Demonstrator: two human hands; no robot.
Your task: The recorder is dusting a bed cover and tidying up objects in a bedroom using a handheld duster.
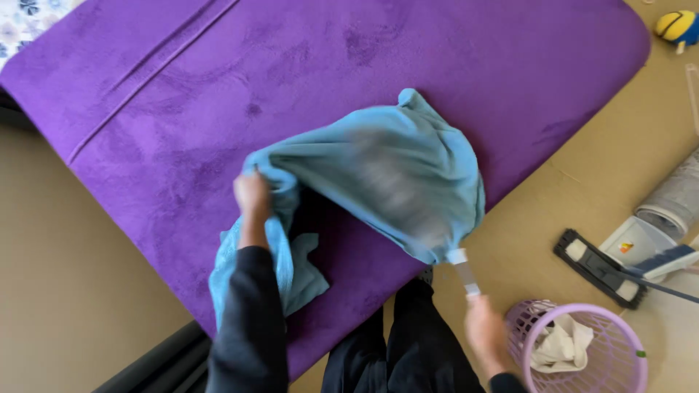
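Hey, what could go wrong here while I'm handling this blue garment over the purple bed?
1. The right hand seems to pinch only the white tag of the blue garment; a pull there may tear the tag or let it slip free.
2. The left hand grips a bunched edge, so the cloth may stay twisted.
3. The lilac basket stands close to the right hand and might get knocked over.

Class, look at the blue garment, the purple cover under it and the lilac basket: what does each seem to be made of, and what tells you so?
Blue garment: soft woven or knit cloth, matte; it drapes and bunches. Purple cover: plush, velvety fabric; brushed marks show in its nap. Lilac basket: probably moulded plastic, with smooth slotted walls.
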